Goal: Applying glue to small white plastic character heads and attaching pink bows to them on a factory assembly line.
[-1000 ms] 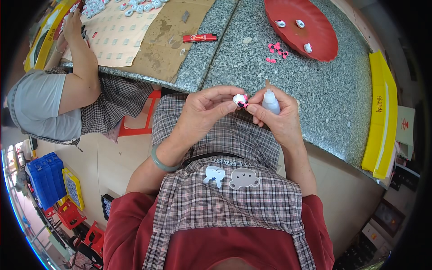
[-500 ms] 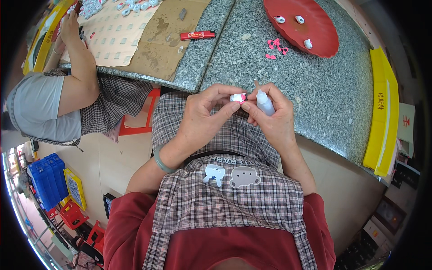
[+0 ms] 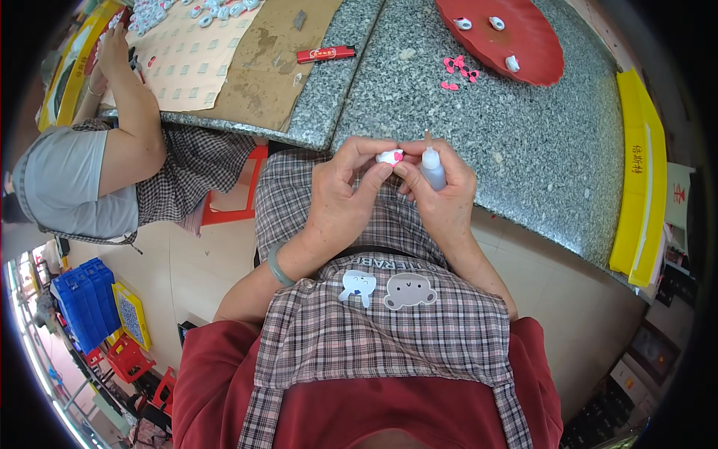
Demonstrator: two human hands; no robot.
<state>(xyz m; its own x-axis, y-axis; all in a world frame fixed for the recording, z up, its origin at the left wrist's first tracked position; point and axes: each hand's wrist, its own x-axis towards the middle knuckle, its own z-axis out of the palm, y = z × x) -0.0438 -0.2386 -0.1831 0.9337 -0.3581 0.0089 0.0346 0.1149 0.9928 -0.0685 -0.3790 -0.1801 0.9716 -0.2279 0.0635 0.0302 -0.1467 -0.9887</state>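
Between the thumb and fingers of my left hand [image 3: 338, 187] is a small white figurine [image 3: 384, 157], with a pink bow-like piece [image 3: 398, 156] at its right side. My right hand [image 3: 449, 200] holds a small pale squeeze bottle [image 3: 432, 172] upright against its palm and fingers. Its thumb and index finger pinch in at the pink piece, touching the figurine. A thin brown tip [image 3: 428, 137] sticks up beside the bottle's nozzle; what it belongs to is hidden. Both hands are close together over my lap, at the edge of the stone table [image 3: 523, 157].
A red scalloped plate [image 3: 516, 45] carries several white figurines, with pink and black bow pieces [image 3: 458, 69] beside it. A red box cutter-like object [image 3: 326, 55] lies near cardboard [image 3: 269, 82]. At left, a co-worker's arm [image 3: 133, 112] reaches over a sheet. A yellow bin [image 3: 639, 179] lines the right edge.
Both hands have shifted slightly left and up with the figurine and bottle. The figurine is turned a little, and less of the black on the bow piece shows.
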